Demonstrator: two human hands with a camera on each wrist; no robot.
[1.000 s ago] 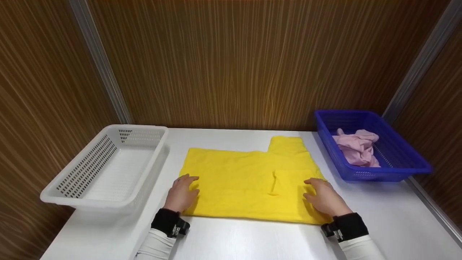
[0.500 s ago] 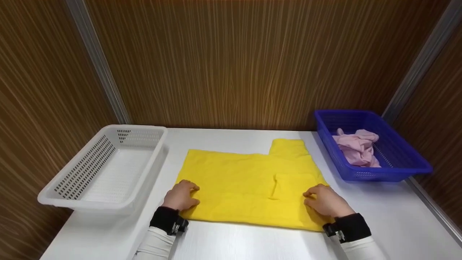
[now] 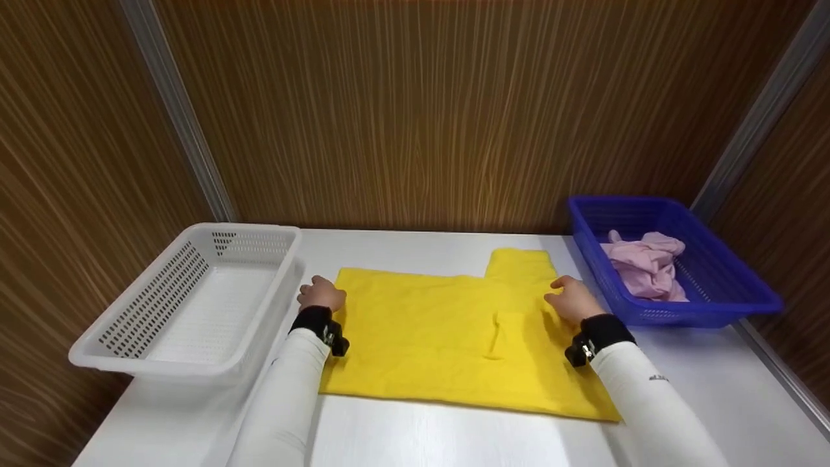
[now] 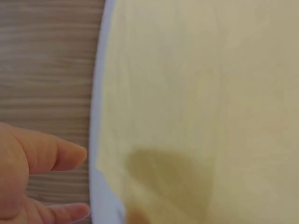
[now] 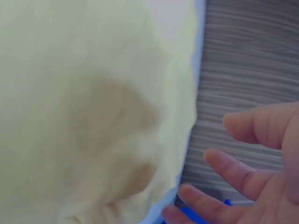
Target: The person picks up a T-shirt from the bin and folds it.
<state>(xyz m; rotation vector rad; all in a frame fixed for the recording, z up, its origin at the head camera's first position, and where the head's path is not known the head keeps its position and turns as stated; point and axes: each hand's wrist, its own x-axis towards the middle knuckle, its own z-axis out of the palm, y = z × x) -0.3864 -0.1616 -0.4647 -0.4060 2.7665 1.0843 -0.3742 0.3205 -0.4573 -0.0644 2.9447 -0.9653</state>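
Note:
A yellow shirt (image 3: 415,331), folded over lengthwise, lies flat on the white table with one sleeve (image 3: 519,263) sticking out at its far right. My left hand (image 3: 322,295) is by the shirt's far left corner, holding nothing. In the left wrist view, the thumb and a finger of that hand (image 4: 42,154) are spread apart beside the cloth, which looks pale there. My right hand (image 3: 572,299) is over the shirt's right edge, close to the sleeve. Its fingers (image 5: 233,170) are spread and hold nothing in the right wrist view.
To the left stands a white perforated basket (image 3: 155,370) with nothing in it. A blue basket (image 3: 700,314) at the right holds a crumpled pink cloth (image 3: 645,266). Wood-patterned panels (image 3: 415,117) close off the back and both sides of the table (image 3: 415,441).
Both hands go from the shirt's near half, fingertips on the cloth half a second ago, to its far side. The shirt's near edge has shifted slightly toward me.

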